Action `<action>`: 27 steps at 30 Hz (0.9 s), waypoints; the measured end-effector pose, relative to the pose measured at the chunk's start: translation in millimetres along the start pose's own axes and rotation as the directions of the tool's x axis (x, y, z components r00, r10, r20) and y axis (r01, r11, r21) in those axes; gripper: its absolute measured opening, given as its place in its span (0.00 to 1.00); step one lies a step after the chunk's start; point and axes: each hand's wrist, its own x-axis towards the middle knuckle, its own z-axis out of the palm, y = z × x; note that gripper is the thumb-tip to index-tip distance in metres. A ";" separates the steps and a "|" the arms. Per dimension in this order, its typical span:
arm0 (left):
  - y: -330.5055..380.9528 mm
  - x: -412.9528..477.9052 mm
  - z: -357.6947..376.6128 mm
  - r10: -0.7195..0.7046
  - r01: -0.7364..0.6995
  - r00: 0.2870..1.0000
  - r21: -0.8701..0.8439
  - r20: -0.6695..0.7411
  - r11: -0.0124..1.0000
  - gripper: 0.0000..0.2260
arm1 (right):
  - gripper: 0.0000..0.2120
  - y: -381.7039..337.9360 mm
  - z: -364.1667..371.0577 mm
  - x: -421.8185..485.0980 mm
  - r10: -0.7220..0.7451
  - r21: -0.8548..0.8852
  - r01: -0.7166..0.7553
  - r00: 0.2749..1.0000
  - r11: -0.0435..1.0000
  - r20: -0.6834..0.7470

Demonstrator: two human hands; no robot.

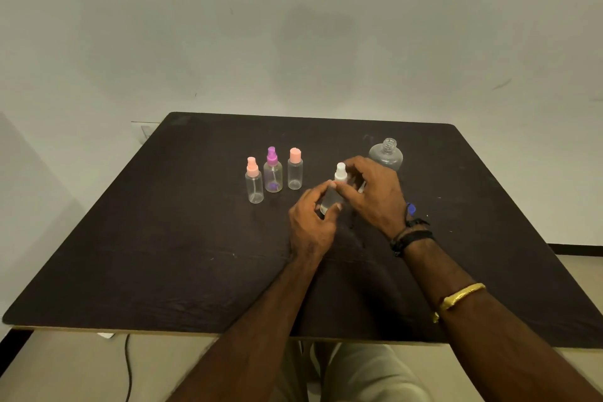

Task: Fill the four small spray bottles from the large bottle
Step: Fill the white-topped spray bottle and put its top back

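Steadiness is counting most, I judge: turning the top is needing a firm lower grip and a near-upright bottle. The left hand (310, 222) is gripping the body of the white-topped spray bottle (330, 197), fingers curled round it; the right hand (372, 192) is arching over, pinching its white top. The bottle is leaning slightly over the middle of the desk (163, 238). The large bottle (386, 155) is standing uncapped just behind; three other small bottles (273, 174) are standing to the left.
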 end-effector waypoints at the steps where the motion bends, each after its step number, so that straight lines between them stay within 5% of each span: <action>1: 0.1 0.1 0.2 -0.001 0.001 1.000 0.000 -0.002 1.000 0.22 | 0.13 0.6 -0.2 1.2 0.030 -0.027 -0.030 1.000 0.999 -0.001; 9: -0.6 0.6 0.8 0.008 -0.009 1.000 -0.033 -0.015 0.999 0.21 | 0.29 -0.3 2.2 1.5 -0.008 0.093 0.007 1.000 0.996 0.009; 19: 0.5 -0.6 0.7 0.001 -0.002 1.000 -0.032 -0.023 0.999 0.20 | 0.13 -0.3 5.2 -0.3 -0.025 0.031 0.028 0.996 0.999 -0.091; 27: -1.9 0.1 0.2 0.000 -0.001 1.000 -0.060 -0.015 0.998 0.20 | 0.22 -3.9 3.6 -1.4 -0.028 0.120 0.034 0.998 0.992 -0.050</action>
